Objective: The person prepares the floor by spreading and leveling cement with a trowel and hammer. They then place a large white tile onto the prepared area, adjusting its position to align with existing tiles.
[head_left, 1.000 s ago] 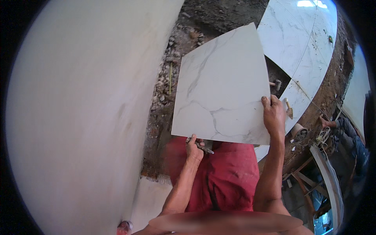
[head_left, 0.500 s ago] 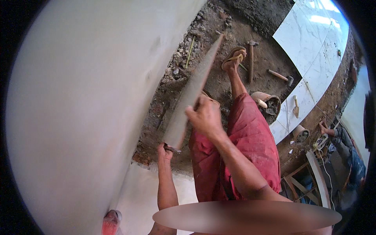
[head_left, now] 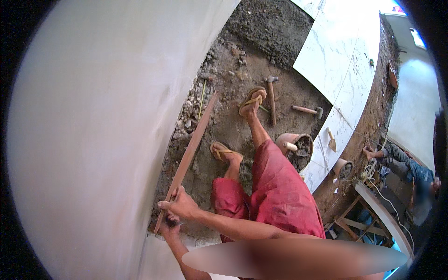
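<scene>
Dirt flr (head_left: 228, 112): 2 hammers (head_left: 272, 105) & bucket (head_left: 283, 138) R of edge-on tile (head_left: 187, 157).

"How's that tile (head_left: 189, 151) sitting?"
"Edge-on from here, just a long, thin reddish-brown strip, tapering to a point at its far end. Neither broad face shows."
"And next to the wall (head_left: 93, 140)?"
"Close beside it, running roughly along its foot. The near end looks nearest the wall."
"Touching?"
"Can't tell, nor whether it bears on the ground. It's gripped near the closer end."
"Any cracks?"
"That edge looks straight and whole."
</scene>
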`<state>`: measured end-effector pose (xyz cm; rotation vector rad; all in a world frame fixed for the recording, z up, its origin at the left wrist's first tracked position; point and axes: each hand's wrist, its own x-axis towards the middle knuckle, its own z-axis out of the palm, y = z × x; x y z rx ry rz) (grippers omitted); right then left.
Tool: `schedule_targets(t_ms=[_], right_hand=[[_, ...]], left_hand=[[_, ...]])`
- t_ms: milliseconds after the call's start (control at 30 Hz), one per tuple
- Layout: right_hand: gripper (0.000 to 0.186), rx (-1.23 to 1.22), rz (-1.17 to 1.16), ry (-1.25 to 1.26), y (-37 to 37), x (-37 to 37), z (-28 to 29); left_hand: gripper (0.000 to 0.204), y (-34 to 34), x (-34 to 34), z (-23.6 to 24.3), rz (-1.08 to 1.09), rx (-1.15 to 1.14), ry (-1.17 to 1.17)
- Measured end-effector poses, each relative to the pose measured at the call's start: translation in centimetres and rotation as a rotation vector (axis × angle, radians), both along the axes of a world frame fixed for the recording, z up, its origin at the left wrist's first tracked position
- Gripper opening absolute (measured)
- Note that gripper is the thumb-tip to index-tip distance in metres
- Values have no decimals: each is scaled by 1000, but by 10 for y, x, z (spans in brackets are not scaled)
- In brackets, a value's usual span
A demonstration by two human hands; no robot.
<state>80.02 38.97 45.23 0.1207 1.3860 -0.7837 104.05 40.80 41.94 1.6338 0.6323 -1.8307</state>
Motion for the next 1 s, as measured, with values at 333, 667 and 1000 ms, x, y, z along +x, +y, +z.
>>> schedule_targets(t_ms=[333, 667, 1000], right_hand=[[58, -590, 141, 579, -16, -139, -164], [55, -748, 132, 615, -27, -77, -186], [50, -760, 238, 581, -26, -58, -172]], left_hand=[[35, -16, 184, -97, 134, -5, -110], [45, -11, 248, -159, 78, -55, -94], [33, 14, 240, -166, 199, 138, -366]])
